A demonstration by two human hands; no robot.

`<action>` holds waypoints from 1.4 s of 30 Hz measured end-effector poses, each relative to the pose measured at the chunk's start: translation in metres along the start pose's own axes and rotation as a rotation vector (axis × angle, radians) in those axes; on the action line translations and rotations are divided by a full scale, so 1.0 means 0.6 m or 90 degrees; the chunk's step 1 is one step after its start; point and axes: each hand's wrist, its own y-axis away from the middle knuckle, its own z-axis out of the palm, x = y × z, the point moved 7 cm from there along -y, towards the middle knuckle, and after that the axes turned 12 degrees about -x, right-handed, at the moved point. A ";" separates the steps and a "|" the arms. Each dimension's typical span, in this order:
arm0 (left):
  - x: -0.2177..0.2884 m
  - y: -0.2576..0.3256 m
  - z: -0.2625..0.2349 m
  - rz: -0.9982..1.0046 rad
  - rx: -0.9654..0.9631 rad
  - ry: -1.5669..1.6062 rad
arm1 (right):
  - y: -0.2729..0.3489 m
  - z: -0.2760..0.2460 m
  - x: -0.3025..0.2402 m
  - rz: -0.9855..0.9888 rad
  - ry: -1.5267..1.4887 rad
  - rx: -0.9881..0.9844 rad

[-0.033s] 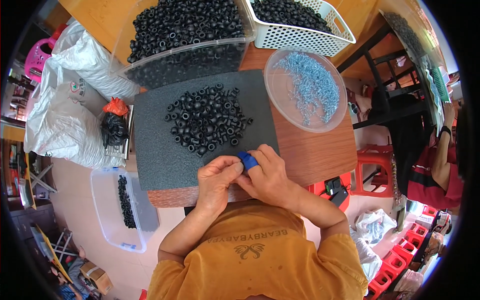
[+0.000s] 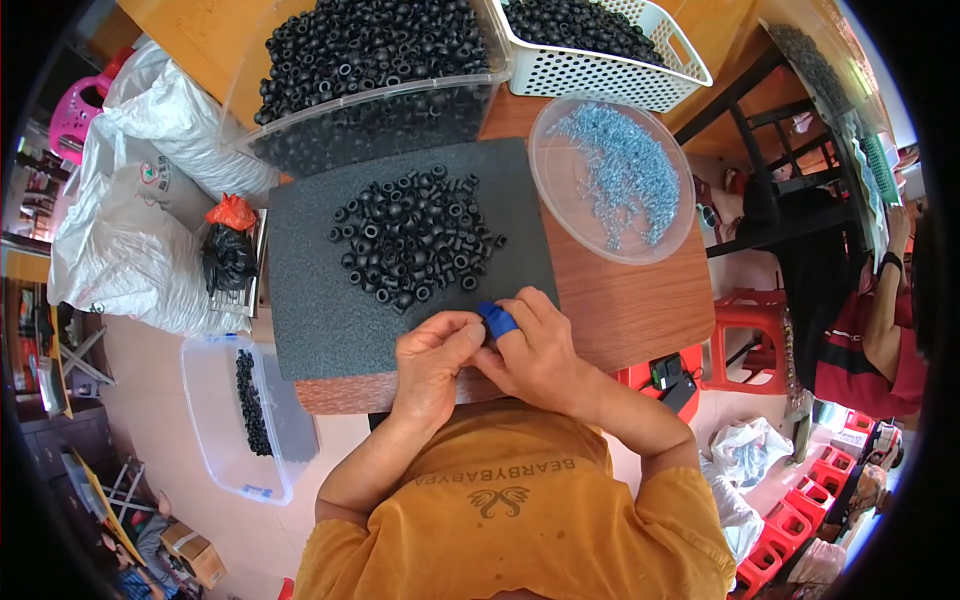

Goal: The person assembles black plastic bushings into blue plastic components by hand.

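My left hand (image 2: 437,353) and my right hand (image 2: 530,345) meet over the near edge of a dark grey mat (image 2: 310,290). Their fingertips are pinched together around a small black part (image 2: 487,333), mostly hidden by the fingers. A blue wrap (image 2: 497,319) covers a finger of my right hand. Just beyond my hands lies a loose pile of small, round, hollow black parts (image 2: 415,235). To the right of the mat, a round clear plastic lid or shallow tray (image 2: 560,215) holds many tiny shiny blue-silver pieces (image 2: 630,175).
Behind the mat stand a clear bin (image 2: 375,110) and a white perforated basket (image 2: 600,80), both full of black parts. A clear tub (image 2: 215,420) sits on the floor at left, below white sacks (image 2: 130,240). Red stools (image 2: 750,340) and another person (image 2: 870,350) are at right.
The fingers of my right hand have shifted very slightly against the left fingertips. Everything else looks the same.
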 end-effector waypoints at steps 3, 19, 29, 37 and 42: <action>-0.003 0.002 -0.006 -0.020 0.006 0.029 | 0.000 -0.003 0.009 0.008 0.005 -0.003; -0.016 0.006 -0.013 -0.034 -0.043 -0.104 | 0.007 0.020 0.004 -0.068 0.059 -0.123; -0.008 0.000 -0.013 -0.058 -0.075 -0.063 | 0.002 0.018 0.001 -0.085 0.068 -0.067; -0.018 0.005 -0.017 -0.085 -0.055 -0.105 | 0.005 0.011 -0.010 -0.115 0.066 -0.146; -0.016 0.007 -0.014 -0.063 -0.061 -0.107 | 0.006 0.015 -0.005 -0.124 0.030 -0.135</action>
